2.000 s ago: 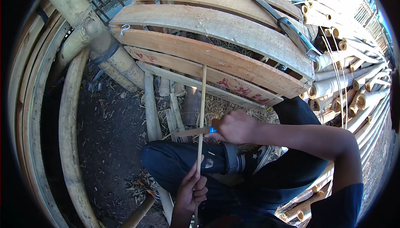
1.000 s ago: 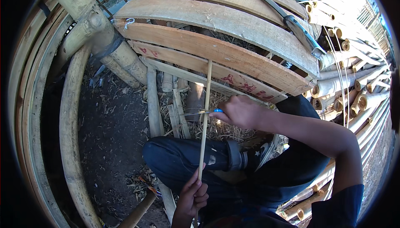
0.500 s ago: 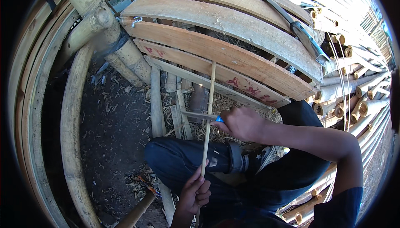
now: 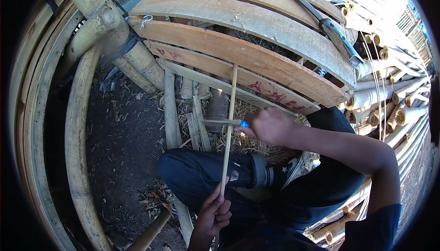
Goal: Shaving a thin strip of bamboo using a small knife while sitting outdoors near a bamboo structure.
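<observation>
A long thin bamboo strip [image 4: 228,141] runs up from my lap, and its far end meets the side slats of the wooden bench. Near its lower end, my left hand [image 4: 214,214] is closed around it. My right hand [image 4: 270,126] grips a knife [image 4: 220,122] with a blue band by the handle. The blade points left and lies across the strip at about the middle of its length. Most of the handle is hidden in my fist.
In front stands a slatted wooden bench [image 4: 206,40] with a saw-like long-bladed tool [image 4: 337,42] on top. Bamboo poles [image 4: 405,118] are stacked at right. A thick bamboo pole [image 4: 75,145] curves along the left. Shavings [image 4: 263,148] litter the ground beyond my bent legs.
My right hand and the knife have shifted slightly up along the strip, and the blade lies more level. My left hand keeps its hold in nearly the same place.
</observation>
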`<action>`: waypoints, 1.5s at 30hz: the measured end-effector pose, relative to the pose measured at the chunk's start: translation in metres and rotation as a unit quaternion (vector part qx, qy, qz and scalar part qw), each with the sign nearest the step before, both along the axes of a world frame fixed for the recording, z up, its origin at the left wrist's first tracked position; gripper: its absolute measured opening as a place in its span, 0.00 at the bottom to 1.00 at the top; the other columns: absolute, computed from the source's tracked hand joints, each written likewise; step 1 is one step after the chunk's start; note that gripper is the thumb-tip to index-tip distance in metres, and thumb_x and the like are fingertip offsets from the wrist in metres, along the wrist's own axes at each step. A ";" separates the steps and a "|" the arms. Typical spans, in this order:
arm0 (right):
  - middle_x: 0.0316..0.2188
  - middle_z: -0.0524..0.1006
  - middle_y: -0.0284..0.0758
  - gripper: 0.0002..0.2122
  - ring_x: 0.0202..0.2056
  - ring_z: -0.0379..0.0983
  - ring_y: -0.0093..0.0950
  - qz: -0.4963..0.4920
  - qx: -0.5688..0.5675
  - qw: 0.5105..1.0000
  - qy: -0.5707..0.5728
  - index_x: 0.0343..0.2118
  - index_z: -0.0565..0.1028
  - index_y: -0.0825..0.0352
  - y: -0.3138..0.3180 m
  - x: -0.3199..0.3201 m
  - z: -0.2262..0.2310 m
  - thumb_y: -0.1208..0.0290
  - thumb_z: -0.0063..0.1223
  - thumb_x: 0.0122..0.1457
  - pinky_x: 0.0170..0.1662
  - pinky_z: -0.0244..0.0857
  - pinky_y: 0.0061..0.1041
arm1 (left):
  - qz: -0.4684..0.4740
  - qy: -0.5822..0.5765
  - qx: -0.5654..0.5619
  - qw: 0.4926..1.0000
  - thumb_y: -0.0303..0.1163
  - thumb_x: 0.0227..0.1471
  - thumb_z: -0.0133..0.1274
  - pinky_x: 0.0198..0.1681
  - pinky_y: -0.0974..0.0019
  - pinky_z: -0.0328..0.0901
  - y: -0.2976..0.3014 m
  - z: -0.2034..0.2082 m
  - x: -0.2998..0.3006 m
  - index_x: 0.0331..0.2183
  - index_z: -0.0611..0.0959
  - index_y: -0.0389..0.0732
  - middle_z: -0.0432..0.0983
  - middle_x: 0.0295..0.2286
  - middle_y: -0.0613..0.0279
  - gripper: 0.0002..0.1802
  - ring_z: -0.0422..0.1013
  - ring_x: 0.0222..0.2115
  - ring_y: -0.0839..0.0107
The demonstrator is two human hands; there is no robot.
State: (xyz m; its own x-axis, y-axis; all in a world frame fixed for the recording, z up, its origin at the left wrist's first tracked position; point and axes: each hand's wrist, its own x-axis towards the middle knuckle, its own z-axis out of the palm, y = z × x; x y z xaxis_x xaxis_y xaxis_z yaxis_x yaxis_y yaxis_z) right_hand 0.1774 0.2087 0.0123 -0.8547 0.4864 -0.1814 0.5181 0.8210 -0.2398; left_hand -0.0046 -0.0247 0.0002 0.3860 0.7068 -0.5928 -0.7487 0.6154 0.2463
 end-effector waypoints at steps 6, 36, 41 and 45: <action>0.16 0.74 0.44 0.28 0.23 0.76 0.41 -0.092 -0.064 0.993 0.024 0.21 0.75 0.69 -0.005 -0.002 -0.002 0.47 0.34 0.63 0.29 0.72 0.37 | 0.032 -0.081 -0.016 0.996 0.32 0.63 0.34 0.10 0.81 0.42 -0.006 -0.011 -0.004 0.63 0.44 0.57 0.46 0.15 0.72 0.30 0.41 0.11 0.85; 0.14 0.73 0.46 0.30 0.21 0.75 0.43 0.006 -0.074 0.996 0.052 0.18 0.75 0.69 -0.025 -0.009 -0.004 0.47 0.31 0.64 0.29 0.73 0.39 | 0.018 0.018 -0.015 1.000 0.31 0.62 0.35 0.11 0.81 0.42 0.012 0.003 0.005 0.63 0.47 0.55 0.46 0.15 0.74 0.30 0.42 0.11 0.86; 0.08 0.69 0.42 0.29 0.15 0.73 0.40 -0.154 -0.012 0.988 -0.008 0.17 0.73 0.69 0.025 0.006 0.002 0.47 0.36 0.62 0.22 0.70 0.36 | -0.012 0.182 0.029 0.983 0.30 0.61 0.36 0.13 0.80 0.42 0.012 0.017 0.015 0.62 0.51 0.51 0.46 0.14 0.74 0.29 0.44 0.11 0.85; 0.08 0.69 0.42 0.26 0.13 0.71 0.40 -0.071 0.013 0.994 0.087 0.19 0.74 0.69 -0.006 -0.003 -0.010 0.48 0.39 0.61 0.21 0.69 0.35 | -0.017 0.198 0.037 0.979 0.32 0.62 0.36 0.14 0.80 0.44 0.016 0.014 0.014 0.62 0.50 0.50 0.46 0.16 0.73 0.29 0.44 0.12 0.85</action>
